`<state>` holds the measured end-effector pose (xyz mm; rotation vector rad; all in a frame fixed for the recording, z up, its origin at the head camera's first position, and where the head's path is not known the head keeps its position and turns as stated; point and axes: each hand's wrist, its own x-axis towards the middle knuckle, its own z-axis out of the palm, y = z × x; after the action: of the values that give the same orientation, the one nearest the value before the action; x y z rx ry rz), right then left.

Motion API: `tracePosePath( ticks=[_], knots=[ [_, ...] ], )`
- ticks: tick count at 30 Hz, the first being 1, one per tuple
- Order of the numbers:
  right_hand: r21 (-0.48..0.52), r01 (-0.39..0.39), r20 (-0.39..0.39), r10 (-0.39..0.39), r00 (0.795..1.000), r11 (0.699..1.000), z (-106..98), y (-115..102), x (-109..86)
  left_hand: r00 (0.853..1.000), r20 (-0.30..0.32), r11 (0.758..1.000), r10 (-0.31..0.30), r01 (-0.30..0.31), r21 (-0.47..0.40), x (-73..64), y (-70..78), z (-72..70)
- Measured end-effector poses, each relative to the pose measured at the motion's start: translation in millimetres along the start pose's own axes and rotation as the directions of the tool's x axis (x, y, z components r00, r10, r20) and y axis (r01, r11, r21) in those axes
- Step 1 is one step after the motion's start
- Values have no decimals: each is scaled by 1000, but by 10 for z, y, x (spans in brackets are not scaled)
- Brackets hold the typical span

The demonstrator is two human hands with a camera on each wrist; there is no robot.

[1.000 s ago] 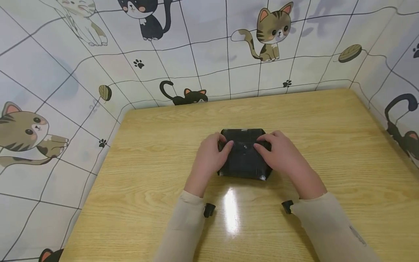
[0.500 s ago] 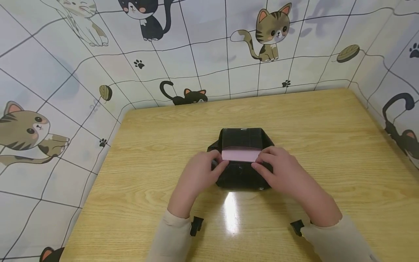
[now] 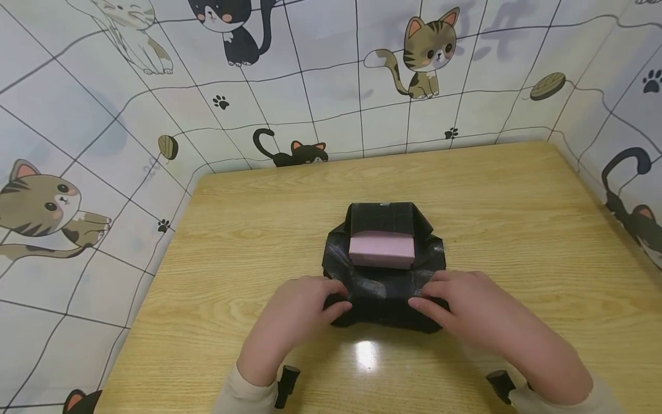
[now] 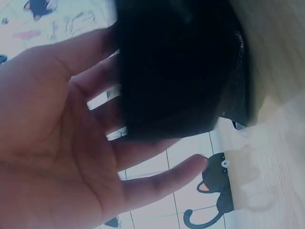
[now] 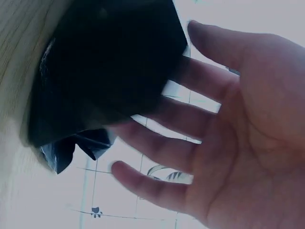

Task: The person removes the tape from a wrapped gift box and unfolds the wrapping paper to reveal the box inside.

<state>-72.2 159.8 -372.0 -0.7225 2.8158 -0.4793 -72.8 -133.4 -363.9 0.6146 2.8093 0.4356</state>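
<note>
Black wrapping paper (image 3: 383,287), creased and glossy, lies partly unfolded around a pink box (image 3: 381,250) in the head view. Its far flap still covers the back of the box, while the near flap is drawn toward the person. My left hand (image 3: 305,307) pinches the near flap at its left end between thumb and fingers. At the right end my right hand (image 3: 465,307) pinches the same flap. In both wrist views the dark paper hides the fingertips, and the little fingers extend free of it.
The wooden table (image 3: 233,241) spreads around the paper. Walls (image 3: 331,98) with a grid and cartoon cats stand behind it and at both sides. A small black device (image 3: 287,385) sits at the left wrist, another (image 3: 500,385) at the right.
Both hands have drawn the near flap of the black paper toward the person and outward. The pink box, first covered, has come into view, and the paper's sides have spread.
</note>
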Motion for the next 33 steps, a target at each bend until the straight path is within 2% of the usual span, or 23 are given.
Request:
tracePosePath(
  ticks=[2,4,6,8,11,13,18,20,23,26,30,33],
  knots=[
    [-9,-5,93,6,996,1000,30,29,-22,997,81,999,-7,3,40,-25,6,16],
    [-15,-13,195,16,981,1000,73,61,-30,988,155,997,-20,8,76,-38,1,48],
    [-40,-17,263,27,964,999,132,92,-36,979,204,993,-26,2,115,-35,-6,88],
    [-90,-24,297,49,954,996,189,106,-36,973,229,989,-29,-6,151,-19,-10,129],
    [-195,-28,267,80,960,980,276,114,-30,969,244,976,-29,-25,216,35,-2,183],
    [-229,-28,238,84,968,973,329,113,-9,970,244,962,-23,-45,269,84,9,215],
    [-229,-6,211,56,976,973,432,153,83,979,206,916,4,-86,392,231,10,287],
    [-242,8,211,45,976,970,451,193,128,978,207,908,-9,-79,412,290,-5,307],
    [-255,29,220,29,975,966,440,266,194,971,236,910,-48,-55,410,376,-48,337],
    [-246,50,239,10,971,968,393,347,263,960,266,924,-87,-22,382,457,-102,361],
    [-219,61,263,-1,965,974,317,456,366,957,265,936,-115,15,353,546,-139,368],
    [-209,60,280,1,960,976,269,507,416,959,255,936,-121,24,352,582,-124,354]
  ],
)
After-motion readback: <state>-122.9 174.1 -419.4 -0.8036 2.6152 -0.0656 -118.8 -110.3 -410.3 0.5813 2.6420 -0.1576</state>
